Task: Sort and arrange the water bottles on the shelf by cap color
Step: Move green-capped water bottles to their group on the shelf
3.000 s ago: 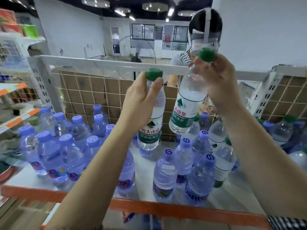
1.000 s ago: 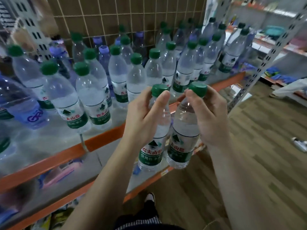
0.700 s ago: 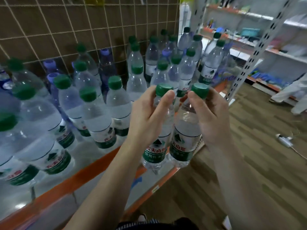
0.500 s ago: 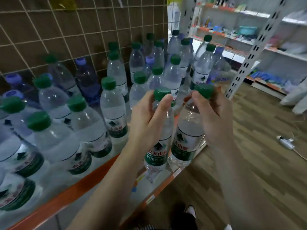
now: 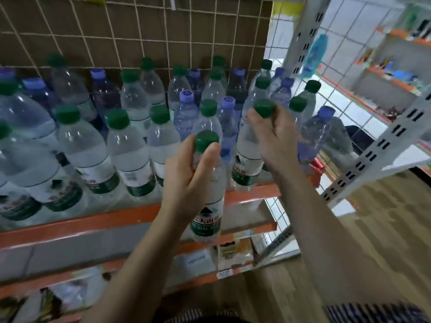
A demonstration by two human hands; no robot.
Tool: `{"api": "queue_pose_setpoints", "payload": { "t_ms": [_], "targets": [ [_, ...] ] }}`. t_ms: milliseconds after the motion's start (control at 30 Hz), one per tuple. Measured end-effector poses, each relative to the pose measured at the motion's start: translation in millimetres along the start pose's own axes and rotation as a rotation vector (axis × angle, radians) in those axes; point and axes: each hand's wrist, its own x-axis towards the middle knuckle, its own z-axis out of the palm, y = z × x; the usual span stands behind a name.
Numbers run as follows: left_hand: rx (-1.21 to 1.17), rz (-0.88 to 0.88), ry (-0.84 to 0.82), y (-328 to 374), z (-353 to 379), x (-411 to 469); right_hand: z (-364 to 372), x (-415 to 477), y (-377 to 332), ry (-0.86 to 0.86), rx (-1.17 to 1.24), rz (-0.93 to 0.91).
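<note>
My left hand (image 5: 186, 176) grips a green-capped water bottle (image 5: 208, 220) by its upper body, holding it upright in front of the shelf's orange front edge (image 5: 93, 220). My right hand (image 5: 275, 141) holds a second green-capped bottle (image 5: 245, 169) near its neck, over the right end of the shelf. Its base looks level with the shelf edge; whether it touches is unclear. Several green-capped bottles (image 5: 130, 155) fill the shelf's left and middle. Purple-capped bottles (image 5: 186, 113) stand among them toward the back and right.
A wire grid over brown board (image 5: 140, 31) backs the shelf. A white perforated upright (image 5: 373, 157) stands at the right. Lower shelves (image 5: 233, 250) hold packaged goods. Wooden floor (image 5: 384, 229) lies to the right, with another rack (image 5: 384, 73) beyond.
I have turned from the purple-capped section to the green-capped one, carrying both bottles. In the last half second my right hand moved its bottle forward over the shelf's right end.
</note>
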Motion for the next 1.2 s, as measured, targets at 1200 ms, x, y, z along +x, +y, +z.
{"api": "queue_pose_setpoints", "payload": {
  "t_ms": [1200],
  "targets": [
    [0.347,0.138,0.313,-28.7,113.9,53.5,-70.5,-18.8,58.2,-0.161,0.089,0.109]
  ]
}}
